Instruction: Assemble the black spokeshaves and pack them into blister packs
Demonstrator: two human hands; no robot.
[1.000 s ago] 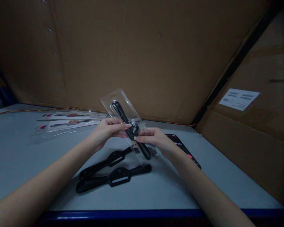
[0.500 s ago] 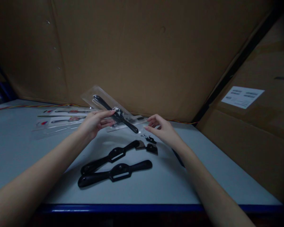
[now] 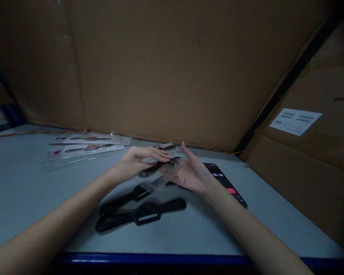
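My left hand grips a black spokeshave by its handle, and the tool is blurred. Clear plastic, likely its blister pack, seems to run below it, though motion blur hides the exact shape. My right hand lies palm up and open, its fingers close to the tool's far end. Below my hands, two more black spokeshaves lie side by side on the grey table, the nearer one fully visible and the other partly hidden by my left forearm's shadow.
A black smartphone lies right of my right hand. Several sealed blister packs lie at the back left, with a coloured wire behind them. Cardboard walls rise behind the table, whose front edge is a blue rail.
My hands have come together, and my right hand has turned palm up. The spokeshave has swung from a steep diagonal to nearly level. The small dark parts on the table no longer show.
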